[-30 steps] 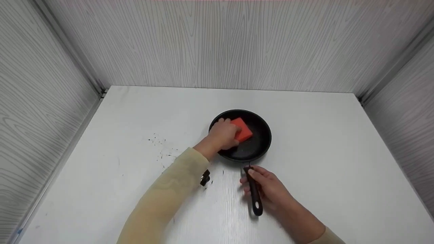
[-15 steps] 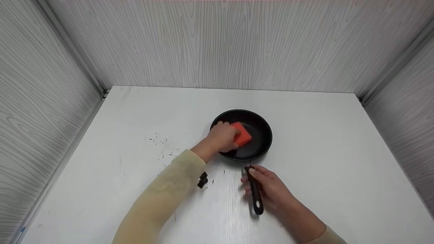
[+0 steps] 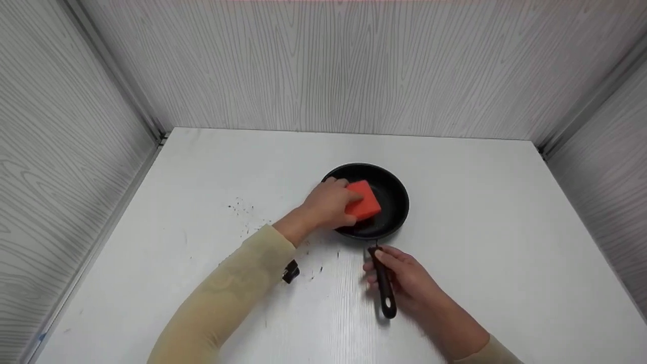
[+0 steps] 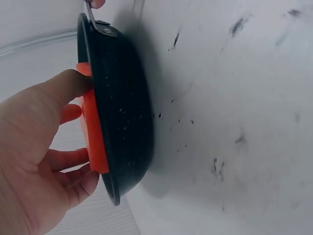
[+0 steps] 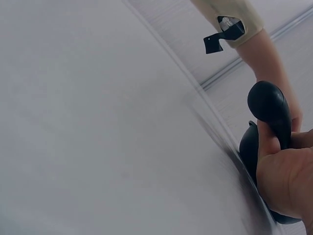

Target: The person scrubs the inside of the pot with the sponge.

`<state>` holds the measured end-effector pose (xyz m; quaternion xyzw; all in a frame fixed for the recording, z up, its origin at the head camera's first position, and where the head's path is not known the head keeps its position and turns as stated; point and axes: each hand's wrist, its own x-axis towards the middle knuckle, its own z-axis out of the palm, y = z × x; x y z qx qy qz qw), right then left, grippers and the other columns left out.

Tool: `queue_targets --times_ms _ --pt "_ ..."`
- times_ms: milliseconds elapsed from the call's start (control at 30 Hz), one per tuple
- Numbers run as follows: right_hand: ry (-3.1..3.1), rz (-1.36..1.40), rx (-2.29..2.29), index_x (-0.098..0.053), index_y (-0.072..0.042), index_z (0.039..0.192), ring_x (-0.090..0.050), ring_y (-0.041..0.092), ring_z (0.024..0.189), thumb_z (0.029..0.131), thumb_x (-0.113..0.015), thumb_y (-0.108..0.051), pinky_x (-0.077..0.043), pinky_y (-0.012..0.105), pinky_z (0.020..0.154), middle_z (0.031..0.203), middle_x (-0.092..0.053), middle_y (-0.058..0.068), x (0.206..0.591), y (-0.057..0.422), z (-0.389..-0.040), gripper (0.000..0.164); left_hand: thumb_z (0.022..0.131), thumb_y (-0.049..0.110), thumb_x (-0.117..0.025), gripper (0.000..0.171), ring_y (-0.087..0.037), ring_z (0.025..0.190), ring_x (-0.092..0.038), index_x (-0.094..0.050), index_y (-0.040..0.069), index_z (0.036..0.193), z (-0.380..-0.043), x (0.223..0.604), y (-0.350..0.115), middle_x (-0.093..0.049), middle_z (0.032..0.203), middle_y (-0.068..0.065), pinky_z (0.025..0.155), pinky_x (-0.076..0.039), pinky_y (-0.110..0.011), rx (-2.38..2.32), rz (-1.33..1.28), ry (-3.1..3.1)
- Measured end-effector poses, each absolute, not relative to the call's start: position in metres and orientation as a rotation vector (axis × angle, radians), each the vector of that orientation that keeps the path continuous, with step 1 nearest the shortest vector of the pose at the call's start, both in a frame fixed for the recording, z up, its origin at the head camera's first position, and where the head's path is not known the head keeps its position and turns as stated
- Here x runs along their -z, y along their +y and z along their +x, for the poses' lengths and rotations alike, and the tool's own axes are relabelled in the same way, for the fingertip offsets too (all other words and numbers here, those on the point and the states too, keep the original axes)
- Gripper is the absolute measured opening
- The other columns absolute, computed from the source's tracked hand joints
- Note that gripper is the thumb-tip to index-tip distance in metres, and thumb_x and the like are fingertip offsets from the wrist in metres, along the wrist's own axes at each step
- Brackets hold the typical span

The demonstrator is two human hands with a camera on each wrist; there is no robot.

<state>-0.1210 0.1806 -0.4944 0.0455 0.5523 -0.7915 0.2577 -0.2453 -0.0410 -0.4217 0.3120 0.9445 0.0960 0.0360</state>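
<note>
A black frying pan [image 3: 393, 215] sits on the white table, its handle pointing toward the person. Inside it is a red-orange block-shaped sponge [image 3: 368, 205], which my left hand [image 3: 331, 205] grips from the left with thumb and fingers. From the left wrist view, the sponge [image 4: 96, 129] rises above the rim of the pan [image 4: 122, 107], with the hand [image 4: 39, 142] around its upper part. My right hand [image 3: 409, 275] holds the black handle [image 3: 386, 293] near the pan, thumb on top. In the right wrist view the handle's end [image 5: 266, 100] stands out past the right hand [image 5: 286, 181].
Dark specks and smudges [image 3: 242, 207] mark the white table [image 3: 480, 212] left of the pan and below it. A small black clip-like device [image 3: 290, 272] shows at the left sleeve. Pale wood-grain panels [image 3: 323, 65] wall the table at the back and both sides.
The left hand shifts the sponge slightly within the pan, first toward the person, then to the right and away again. The right hand keeps its hold on the handle. The whole view drifts slightly right.
</note>
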Motion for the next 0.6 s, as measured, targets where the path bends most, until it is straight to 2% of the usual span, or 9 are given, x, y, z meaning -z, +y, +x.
queue_targets --times_ms 400,600 --pt "1.439 0.186 2.153 -0.049 0.006 0.148 -0.078 0.022 0.084 0.107 -0.067 -0.025 -0.063 0.037 0.079 0.105 -0.077 0.015 0.492 0.185 -0.122 0.055 0.097 0.035 -0.068 0.049 -0.033 0.121 -0.054 -0.066 0.025 0.145 -0.237 0.402 -0.089 -0.059 0.143 -0.016 0.095 -0.049 -0.047 -0.368 0.915 2.982" --pt "1.447 0.157 2.132 -0.047 0.007 0.149 -0.078 0.024 0.09 0.107 -0.067 -0.029 -0.063 0.039 0.085 0.109 -0.077 0.016 0.49 0.188 -0.122 0.059 0.097 0.034 -0.07 0.053 -0.036 0.128 -0.053 -0.065 0.023 0.149 -0.233 0.402 -0.118 -0.057 0.147 -0.018 0.099 -0.051 -0.049 -0.448 0.852 3.028"
